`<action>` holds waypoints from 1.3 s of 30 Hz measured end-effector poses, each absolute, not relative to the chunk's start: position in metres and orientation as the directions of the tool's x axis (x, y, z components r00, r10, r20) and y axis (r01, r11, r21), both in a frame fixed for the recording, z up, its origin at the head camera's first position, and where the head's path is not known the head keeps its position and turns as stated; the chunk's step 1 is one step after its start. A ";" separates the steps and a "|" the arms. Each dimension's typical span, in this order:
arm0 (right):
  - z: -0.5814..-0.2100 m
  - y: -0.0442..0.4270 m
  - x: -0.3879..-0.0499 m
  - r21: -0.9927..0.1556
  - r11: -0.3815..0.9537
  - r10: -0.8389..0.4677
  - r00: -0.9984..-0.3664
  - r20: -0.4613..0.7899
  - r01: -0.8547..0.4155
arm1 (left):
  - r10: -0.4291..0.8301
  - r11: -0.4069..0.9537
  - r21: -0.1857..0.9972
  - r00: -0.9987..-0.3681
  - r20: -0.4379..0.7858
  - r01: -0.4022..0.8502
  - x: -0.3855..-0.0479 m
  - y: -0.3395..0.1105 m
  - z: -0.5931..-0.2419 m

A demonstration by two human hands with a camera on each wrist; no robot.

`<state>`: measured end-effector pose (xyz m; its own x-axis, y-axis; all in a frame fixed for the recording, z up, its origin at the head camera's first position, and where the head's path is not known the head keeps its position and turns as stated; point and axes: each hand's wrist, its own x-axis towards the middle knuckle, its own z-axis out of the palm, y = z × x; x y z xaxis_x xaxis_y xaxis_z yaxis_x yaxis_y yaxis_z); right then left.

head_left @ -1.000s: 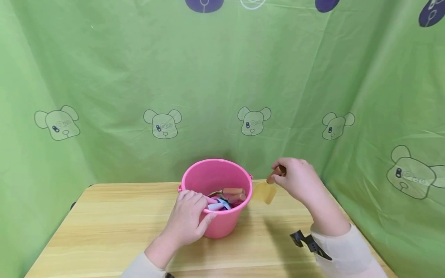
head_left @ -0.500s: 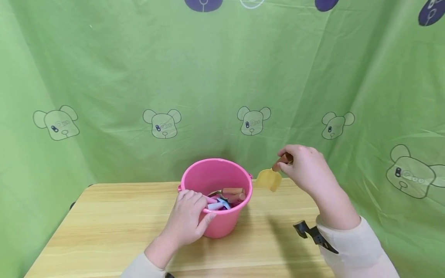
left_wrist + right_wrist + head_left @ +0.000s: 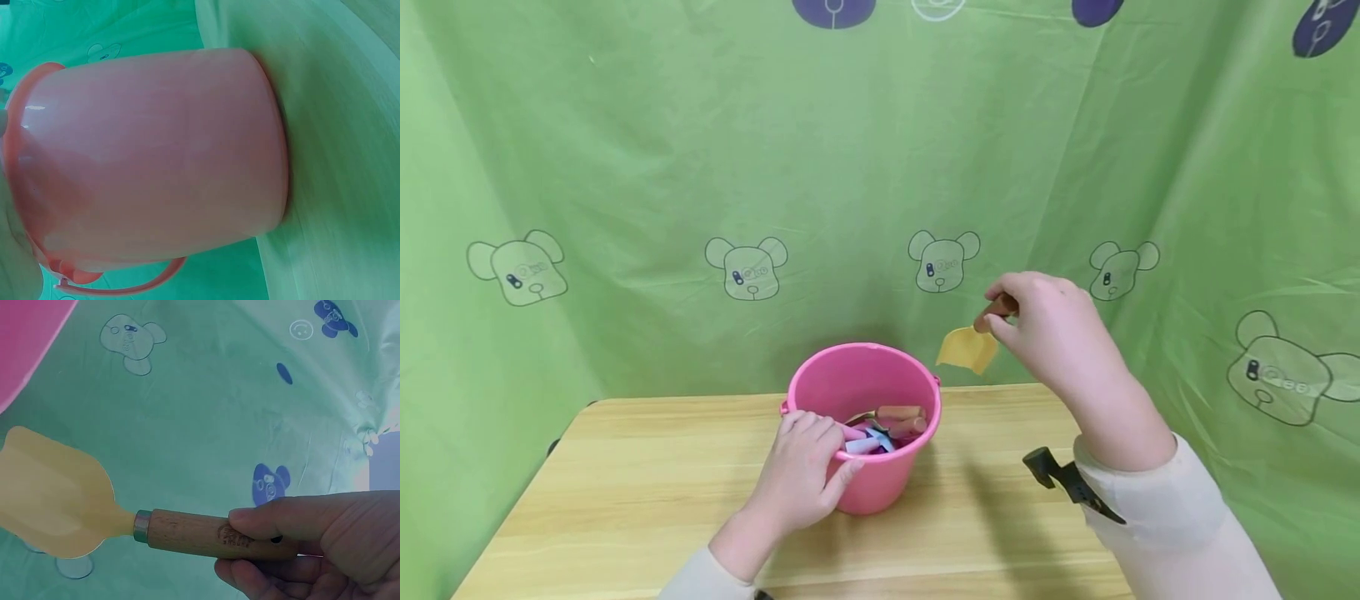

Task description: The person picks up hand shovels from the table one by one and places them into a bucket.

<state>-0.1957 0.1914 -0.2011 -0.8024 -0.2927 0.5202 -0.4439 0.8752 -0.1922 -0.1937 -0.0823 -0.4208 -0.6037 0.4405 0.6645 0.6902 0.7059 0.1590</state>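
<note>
A pink bucket (image 3: 880,479) stands on the table, with several tools inside, among them wooden handles (image 3: 901,412) and a light blue piece (image 3: 863,446). My left hand (image 3: 801,471) grips the bucket's near left rim, thumb outside and fingers over the edge. In the air right of the bucket, my right hand (image 3: 1048,329) pinches the wooden handle of a small yellow shovel (image 3: 967,348). Its blade points down and left, above the table. The right wrist view shows the shovel's blade (image 3: 56,494), metal collar and handle, with thumb and fingers round the handle's end.
The wooden table (image 3: 625,492) carries the bucket near its back edge. Green curtains (image 3: 850,167) printed with bear heads hang behind and on both sides. In the left wrist view, the bucket's handle (image 3: 137,289) hangs down outside its wall.
My right hand has risen with the yellow shovel, first drifting right and then back left, so the blade is now higher beside the bucket's rim. My left hand keeps its grip on the bucket.
</note>
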 end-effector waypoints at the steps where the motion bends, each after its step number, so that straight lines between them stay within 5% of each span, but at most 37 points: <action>1: -0.199 0.189 -0.195 -0.187 0.874 -0.299 -0.798 0.523 -0.449 | 0.440 0.707 0.158 -0.603 0.666 0.690 -0.194 -0.082 -0.421; 19: -0.191 0.158 -0.199 -0.224 0.835 -0.338 -0.789 0.514 -0.503 | 0.442 0.699 0.163 -0.600 0.667 0.696 -0.196 -0.081 -0.422; 39: -0.241 0.130 -0.233 -0.242 0.769 -0.431 -0.760 0.487 -0.592 | 0.440 0.711 0.152 -0.602 0.666 0.687 -0.195 -0.083 -0.423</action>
<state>-0.2333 0.1301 -0.2410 -0.7596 -0.4311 0.4870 -0.5917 0.7689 -0.2422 -0.1951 -0.0828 -0.4227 -0.6022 0.4395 0.6665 0.6868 0.7109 0.1517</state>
